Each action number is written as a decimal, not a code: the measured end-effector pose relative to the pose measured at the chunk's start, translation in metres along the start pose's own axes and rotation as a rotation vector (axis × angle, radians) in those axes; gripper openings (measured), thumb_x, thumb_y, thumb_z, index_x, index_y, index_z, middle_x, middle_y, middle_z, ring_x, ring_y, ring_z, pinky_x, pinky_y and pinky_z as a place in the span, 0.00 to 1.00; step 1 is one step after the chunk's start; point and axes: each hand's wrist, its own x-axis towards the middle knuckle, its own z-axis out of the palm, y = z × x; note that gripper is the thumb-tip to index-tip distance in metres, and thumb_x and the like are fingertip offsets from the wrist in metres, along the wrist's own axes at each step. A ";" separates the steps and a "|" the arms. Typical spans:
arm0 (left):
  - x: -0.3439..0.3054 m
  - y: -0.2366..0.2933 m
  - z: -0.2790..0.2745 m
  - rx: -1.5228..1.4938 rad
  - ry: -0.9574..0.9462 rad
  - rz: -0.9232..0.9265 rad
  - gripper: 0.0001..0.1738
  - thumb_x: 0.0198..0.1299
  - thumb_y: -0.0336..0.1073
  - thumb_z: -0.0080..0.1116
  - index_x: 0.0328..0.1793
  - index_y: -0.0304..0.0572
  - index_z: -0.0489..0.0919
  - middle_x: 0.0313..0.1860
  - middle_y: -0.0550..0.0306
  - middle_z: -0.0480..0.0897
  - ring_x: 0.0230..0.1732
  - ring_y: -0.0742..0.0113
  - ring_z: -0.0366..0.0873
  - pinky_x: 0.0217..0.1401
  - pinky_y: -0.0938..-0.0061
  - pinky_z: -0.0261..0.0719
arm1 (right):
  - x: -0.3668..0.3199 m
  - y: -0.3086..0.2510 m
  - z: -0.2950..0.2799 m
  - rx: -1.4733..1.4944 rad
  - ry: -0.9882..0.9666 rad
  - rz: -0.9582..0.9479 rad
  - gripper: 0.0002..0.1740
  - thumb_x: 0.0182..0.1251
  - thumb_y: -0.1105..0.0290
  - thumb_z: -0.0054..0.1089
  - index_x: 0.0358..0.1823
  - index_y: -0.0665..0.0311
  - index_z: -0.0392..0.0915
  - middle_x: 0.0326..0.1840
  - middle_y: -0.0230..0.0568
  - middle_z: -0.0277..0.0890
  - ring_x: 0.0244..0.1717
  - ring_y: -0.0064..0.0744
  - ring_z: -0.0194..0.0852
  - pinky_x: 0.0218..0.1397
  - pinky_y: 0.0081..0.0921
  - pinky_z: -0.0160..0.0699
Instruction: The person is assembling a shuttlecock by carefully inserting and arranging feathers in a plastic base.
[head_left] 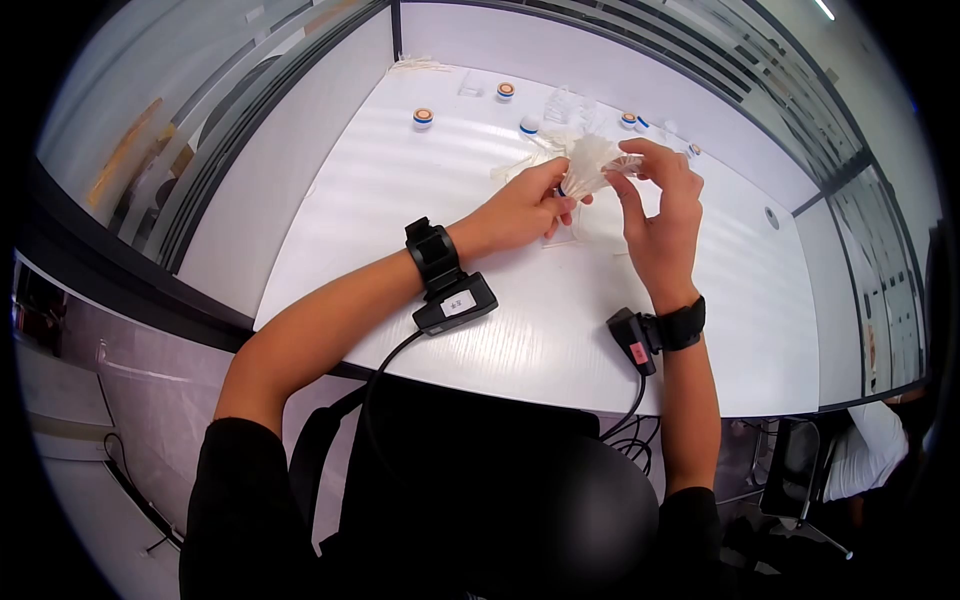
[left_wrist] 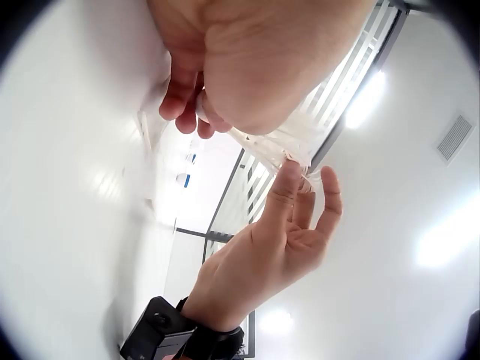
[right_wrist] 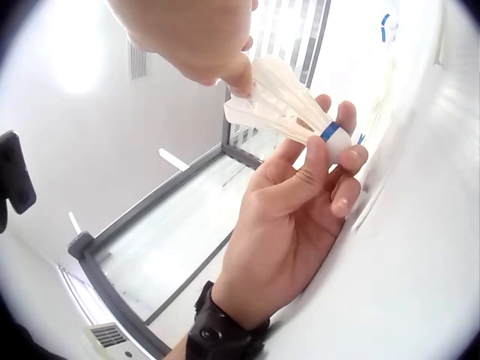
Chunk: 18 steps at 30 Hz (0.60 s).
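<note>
A white feather shuttlecock point(right_wrist: 281, 101) with a blue band above its cork is held up over the white table, tilted. My left hand point(head_left: 525, 208) grips it at the cork end, thumb on the quills near the band, as the right wrist view shows. At the feathered end, my right hand point(head_left: 663, 200) pinches the skirt between thumb and fingers. In the left wrist view the right thumb point(left_wrist: 282, 191) presses on the feather tips, while my left palm hides the cork.
Cork bases point(head_left: 423, 118) with orange-ringed tops stand farther back on the table point(head_left: 480, 340). Loose white feathers point(head_left: 515, 168) lie just behind the hands, and more feathers point(head_left: 420, 64) sit in the back left corner. Low partition walls enclose the table. Cables hang from both wrist cameras.
</note>
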 end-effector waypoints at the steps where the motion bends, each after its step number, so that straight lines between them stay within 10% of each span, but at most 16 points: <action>1: 0.000 0.001 0.000 0.010 -0.012 -0.018 0.19 0.75 0.23 0.47 0.70 0.35 0.70 0.48 0.57 0.82 0.35 0.75 0.75 0.37 0.77 0.78 | 0.000 0.000 0.000 0.029 0.000 0.033 0.19 0.63 0.75 0.73 0.55 0.56 0.81 0.37 0.30 0.79 0.43 0.29 0.74 0.58 0.32 0.60; 18: -0.002 0.009 -0.012 0.099 -0.139 -0.131 0.15 0.80 0.33 0.44 0.64 0.37 0.76 0.42 0.63 0.78 0.27 0.79 0.67 0.32 0.80 0.68 | 0.003 0.024 -0.012 0.364 -0.166 0.389 0.16 0.65 0.70 0.74 0.51 0.64 0.81 0.33 0.31 0.81 0.38 0.21 0.74 0.51 0.25 0.74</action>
